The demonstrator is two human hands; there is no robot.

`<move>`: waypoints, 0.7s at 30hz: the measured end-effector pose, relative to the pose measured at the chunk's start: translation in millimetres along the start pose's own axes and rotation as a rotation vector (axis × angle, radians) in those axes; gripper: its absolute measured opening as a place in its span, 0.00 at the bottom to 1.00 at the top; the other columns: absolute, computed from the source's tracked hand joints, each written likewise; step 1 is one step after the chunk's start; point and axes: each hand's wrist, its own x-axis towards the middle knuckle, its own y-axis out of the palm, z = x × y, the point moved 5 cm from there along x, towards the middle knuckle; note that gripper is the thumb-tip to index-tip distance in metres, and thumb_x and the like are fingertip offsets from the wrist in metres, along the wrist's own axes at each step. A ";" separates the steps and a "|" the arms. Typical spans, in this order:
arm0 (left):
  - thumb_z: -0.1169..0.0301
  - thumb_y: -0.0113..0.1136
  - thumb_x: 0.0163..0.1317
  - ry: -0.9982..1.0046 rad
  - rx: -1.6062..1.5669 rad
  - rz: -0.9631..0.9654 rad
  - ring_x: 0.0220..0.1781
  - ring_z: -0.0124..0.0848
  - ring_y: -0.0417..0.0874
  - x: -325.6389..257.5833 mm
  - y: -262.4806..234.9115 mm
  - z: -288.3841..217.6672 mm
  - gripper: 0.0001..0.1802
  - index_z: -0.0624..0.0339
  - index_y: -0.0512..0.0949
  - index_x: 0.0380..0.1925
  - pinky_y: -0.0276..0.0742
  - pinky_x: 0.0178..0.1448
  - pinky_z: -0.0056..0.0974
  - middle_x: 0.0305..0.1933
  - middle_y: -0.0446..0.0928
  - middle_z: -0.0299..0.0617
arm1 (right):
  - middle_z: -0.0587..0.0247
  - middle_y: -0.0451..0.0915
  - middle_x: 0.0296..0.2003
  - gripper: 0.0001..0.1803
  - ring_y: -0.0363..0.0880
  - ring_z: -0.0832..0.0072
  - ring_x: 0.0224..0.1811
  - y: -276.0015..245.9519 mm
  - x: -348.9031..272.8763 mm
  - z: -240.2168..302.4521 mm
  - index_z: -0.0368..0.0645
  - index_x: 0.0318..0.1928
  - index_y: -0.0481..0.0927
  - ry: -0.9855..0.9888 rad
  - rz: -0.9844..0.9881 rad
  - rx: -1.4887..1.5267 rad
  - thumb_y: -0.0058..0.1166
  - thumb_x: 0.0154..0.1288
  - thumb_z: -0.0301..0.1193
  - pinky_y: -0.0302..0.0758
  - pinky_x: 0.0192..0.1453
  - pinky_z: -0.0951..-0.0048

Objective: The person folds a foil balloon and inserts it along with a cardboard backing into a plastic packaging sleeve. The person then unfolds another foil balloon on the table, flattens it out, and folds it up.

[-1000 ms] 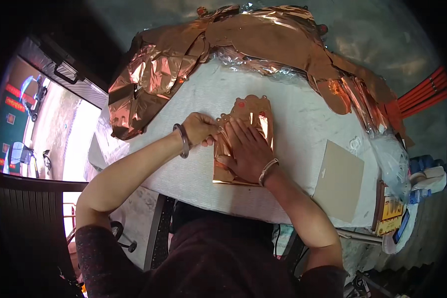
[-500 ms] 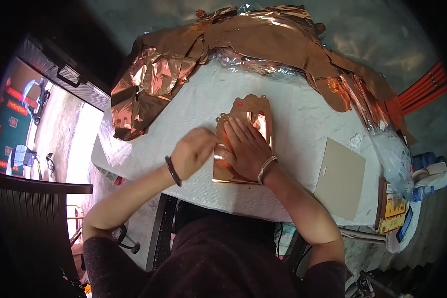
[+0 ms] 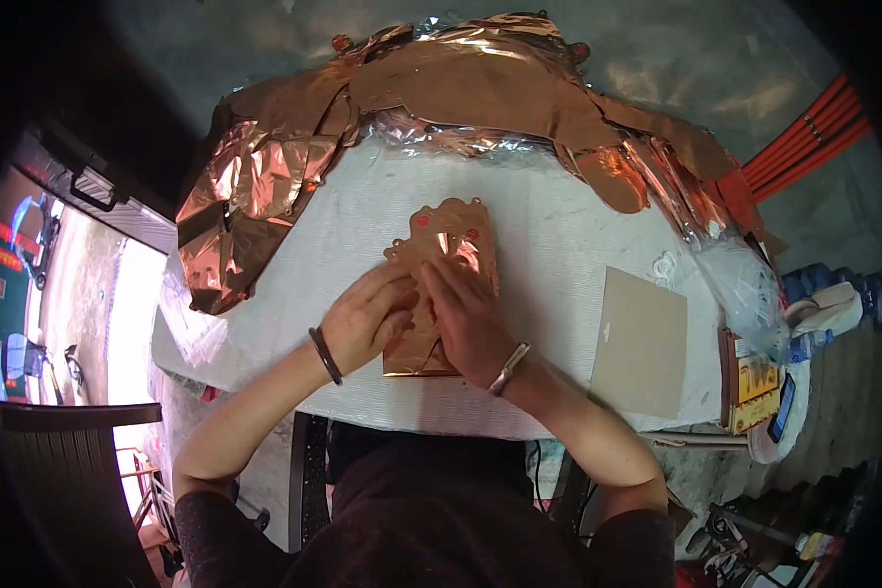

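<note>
A small copper-coloured foil bag (image 3: 451, 245) with a scalloped top lies flat on the white cloth-covered table (image 3: 559, 225). My right hand (image 3: 470, 318) presses down on its middle with fingers spread. My left hand (image 3: 367, 318) rests on the bag's left edge, fingers touching my right hand. A dark band is on my left wrist, a metal bangle on my right.
Heaps of copper foil sheets (image 3: 265, 186) cover the table's far and left sides. A beige card sheet (image 3: 642, 338) lies to the right. A phone (image 3: 782, 407), yellow packets and a clear plastic bag (image 3: 745, 284) sit at the right edge. Orange cables (image 3: 804, 132) run at upper right.
My left hand slid down from the bag's upper left corner to its lower left edge, beside my right hand. My right hand stayed pressed on the bag.
</note>
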 end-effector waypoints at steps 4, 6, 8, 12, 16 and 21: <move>0.59 0.65 0.57 0.041 0.215 0.084 0.74 0.52 0.56 2.4 10.5 1.4 0.37 0.63 0.65 0.63 0.57 0.73 0.48 0.70 0.59 0.56 | 0.49 0.80 0.44 0.15 0.81 0.58 0.46 -41.9 1.2 -17.2 0.37 0.53 0.75 0.156 -0.168 0.034 0.47 0.67 0.22 0.77 0.52 0.64; 0.49 0.65 0.54 -0.065 0.310 0.287 0.77 0.53 0.47 -0.6 20.6 5.3 0.48 0.62 0.58 0.69 0.50 0.75 0.53 0.74 0.50 0.57 | 0.55 0.81 0.38 0.12 0.81 0.65 0.39 -59.2 -6.4 -43.7 0.38 0.50 0.77 0.336 -0.167 0.103 0.49 0.67 0.23 0.78 0.44 0.69; 0.46 0.63 0.54 -0.056 0.329 0.317 0.77 0.53 0.46 2.0 20.2 3.3 0.49 0.61 0.57 0.69 0.50 0.75 0.54 0.75 0.49 0.57 | 0.60 0.82 0.32 0.10 0.82 0.73 0.32 -63.4 -20.2 -65.7 0.39 0.47 0.78 0.517 -0.164 0.172 0.50 0.68 0.25 0.78 0.37 0.74; 0.41 0.60 0.55 -0.051 0.371 0.362 0.77 0.53 0.46 3.3 22.6 4.7 0.50 0.58 0.55 0.70 0.49 0.74 0.57 0.75 0.47 0.56 | 0.68 0.81 0.27 0.08 0.76 0.85 0.24 -46.7 -30.9 -76.0 0.38 0.44 0.79 0.776 0.039 0.428 0.52 0.69 0.27 0.71 0.25 0.83; 0.38 0.57 0.55 -0.026 0.388 0.369 0.77 0.52 0.46 2.6 23.6 5.3 0.49 0.55 0.56 0.70 0.49 0.74 0.57 0.75 0.47 0.56 | 0.69 0.81 0.27 0.08 0.75 0.85 0.21 -38.8 -26.9 -74.3 0.38 0.40 0.80 0.893 0.158 0.535 0.52 0.69 0.29 0.67 0.20 0.83; 0.34 0.50 0.57 -0.031 0.379 0.338 0.78 0.50 0.45 -0.6 24.8 7.3 0.48 0.51 0.56 0.70 0.49 0.74 0.58 0.76 0.46 0.54 | 0.67 0.82 0.28 0.09 0.77 0.84 0.22 -33.0 -20.4 -79.9 0.38 0.41 0.82 0.979 0.215 0.808 0.55 0.68 0.31 0.70 0.21 0.83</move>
